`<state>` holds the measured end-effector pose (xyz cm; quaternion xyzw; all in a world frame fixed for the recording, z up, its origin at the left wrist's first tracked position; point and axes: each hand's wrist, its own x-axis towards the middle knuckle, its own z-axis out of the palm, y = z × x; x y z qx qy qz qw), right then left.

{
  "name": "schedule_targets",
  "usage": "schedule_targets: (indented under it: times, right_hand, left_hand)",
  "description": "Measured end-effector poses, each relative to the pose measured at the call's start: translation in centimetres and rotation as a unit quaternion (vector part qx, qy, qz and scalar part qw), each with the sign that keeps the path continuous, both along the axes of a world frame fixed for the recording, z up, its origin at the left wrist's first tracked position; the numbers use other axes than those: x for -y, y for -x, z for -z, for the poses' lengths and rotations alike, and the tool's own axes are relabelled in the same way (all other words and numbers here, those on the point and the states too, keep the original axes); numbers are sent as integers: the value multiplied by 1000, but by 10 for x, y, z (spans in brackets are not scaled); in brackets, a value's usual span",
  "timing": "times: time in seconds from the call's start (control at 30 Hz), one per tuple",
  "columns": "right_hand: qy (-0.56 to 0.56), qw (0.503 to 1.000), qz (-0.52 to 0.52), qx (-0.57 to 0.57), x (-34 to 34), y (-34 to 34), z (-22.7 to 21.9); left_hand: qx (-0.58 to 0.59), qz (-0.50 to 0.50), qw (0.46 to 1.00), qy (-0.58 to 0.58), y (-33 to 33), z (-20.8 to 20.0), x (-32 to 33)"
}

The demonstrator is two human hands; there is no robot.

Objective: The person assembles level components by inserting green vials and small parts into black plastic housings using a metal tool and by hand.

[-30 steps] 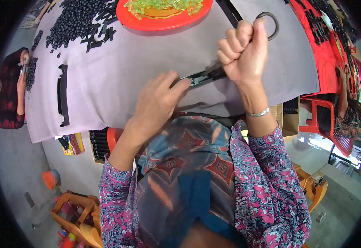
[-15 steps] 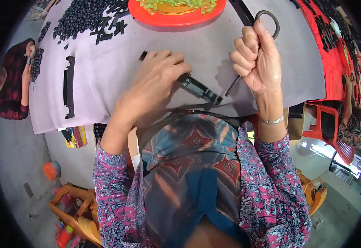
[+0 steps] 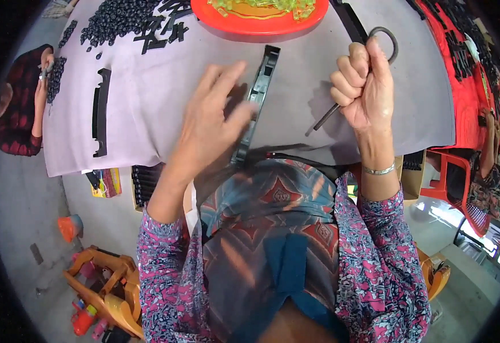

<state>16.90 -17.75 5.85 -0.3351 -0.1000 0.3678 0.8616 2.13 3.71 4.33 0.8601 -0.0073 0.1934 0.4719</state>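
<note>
My right hand (image 3: 364, 86) is closed around a dark metal rod with a ring-shaped handle (image 3: 395, 46). The ring sticks out above the fist, and the thin straight shaft (image 3: 325, 119) slants down to the left below it. My left hand (image 3: 213, 108) has its fingers apart, the thumb side smeared by motion. Right beside it is a long black plastic strip (image 3: 260, 83) with a hollow, shiny channel, tilted with its far end to the right. The blurred fingers overlap its edge; whether they touch it I cannot tell. A similar black strip (image 3: 100, 114) lies at the left of the table.
A red plate (image 3: 261, 26) of yellow-green translucent pieces stands at the far middle. Small black round parts (image 3: 112, 26) and short black pieces (image 3: 161, 34) are heaped at far left. Another black strip (image 3: 350, 23) lies beyond my right hand. Co-workers sit at left and right.
The black strip has swung from slanting down rightward under my left hand to standing nearly lengthwise. My left fingers have spread from their grip on it. The right hand keeps hold of the rod.
</note>
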Motion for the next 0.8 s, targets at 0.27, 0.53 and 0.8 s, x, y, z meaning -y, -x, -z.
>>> schedule_targets:
  times: [0.27,0.53,0.8]
  right_hand:
    - [-70,996,54,20,-8,13,1]
    - [-64,993,84,60,-14,23,1]
    - [-46,993,89,61,-12,21,6]
  left_hand:
    - [-141,-30,978,-148,29,0,17]
    - [-100,58,982,-153,31,4,18]
    - [-12,24,991,-129,27,0,33]
